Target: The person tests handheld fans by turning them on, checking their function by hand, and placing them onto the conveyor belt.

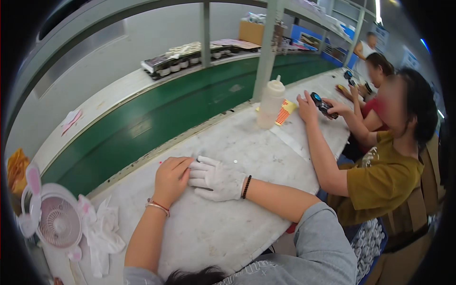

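My left hand [172, 178], bare and with bracelets at its wrist, is over the white worktable [204, 232]. Its bent fingers close together at the fingertips of a white glove [223, 183]. That glove covers my right hand [216, 179], which lies with its fingers stretched and slightly spread toward the left. A dark beaded bracelet circles the right wrist. What the left fingertips pinch is partly hidden by the fingers themselves. A small white piece [235, 161] lies on the table just beyond the glove.
A clear squeeze bottle [271, 104] stands by a yellow card [286, 112]. Past the table edge runs a green conveyor belt [137, 123]. At left are a bunny-eared fan [59, 221] and crumpled tissue [102, 230]. A co-worker [384, 175] sits close on the right, holding a black device [323, 105].
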A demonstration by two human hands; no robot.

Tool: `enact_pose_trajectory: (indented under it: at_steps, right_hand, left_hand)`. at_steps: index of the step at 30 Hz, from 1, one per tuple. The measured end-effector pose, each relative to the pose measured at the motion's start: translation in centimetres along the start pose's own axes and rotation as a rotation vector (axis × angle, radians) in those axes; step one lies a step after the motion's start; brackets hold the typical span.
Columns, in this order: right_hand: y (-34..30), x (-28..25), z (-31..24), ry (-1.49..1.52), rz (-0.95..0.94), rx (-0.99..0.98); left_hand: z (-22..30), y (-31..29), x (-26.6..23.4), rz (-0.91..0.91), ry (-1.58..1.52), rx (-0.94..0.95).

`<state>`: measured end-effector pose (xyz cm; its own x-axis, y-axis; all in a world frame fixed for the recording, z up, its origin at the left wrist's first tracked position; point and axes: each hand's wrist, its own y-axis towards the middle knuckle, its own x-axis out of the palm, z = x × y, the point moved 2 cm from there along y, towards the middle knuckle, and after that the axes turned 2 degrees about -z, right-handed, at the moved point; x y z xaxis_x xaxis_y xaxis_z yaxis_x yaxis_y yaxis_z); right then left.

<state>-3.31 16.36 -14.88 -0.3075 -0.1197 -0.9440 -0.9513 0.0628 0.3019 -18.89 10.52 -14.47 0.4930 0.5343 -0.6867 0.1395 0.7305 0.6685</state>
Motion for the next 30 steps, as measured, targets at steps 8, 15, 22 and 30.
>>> enact_pose_trajectory:
  at_steps: [8, 15, 22, 30]
  right_hand:
    - [-0.2, 0.2, 0.8, 0.006, 0.068, -0.002]
    - [0.4, -0.3, 0.1, -0.036, 0.068, 0.029]
    - [-0.9, 0.0, -0.1, 0.025, 0.104, 0.011]
    - [-0.3, 0.1, 0.4, 0.065, 0.126, -0.051]
  left_hand:
    - [-0.2, 0.9, 1.0, -0.025, -0.093, -0.051]
    - [-2.0, -0.2, 1.0, -0.015, -0.632, -0.478]
    - [-0.4, -0.7, 1.7, 0.042, -0.415, -0.331]
    - [-2.8, -0.9, 2.1, 0.050, -0.659, -0.426]
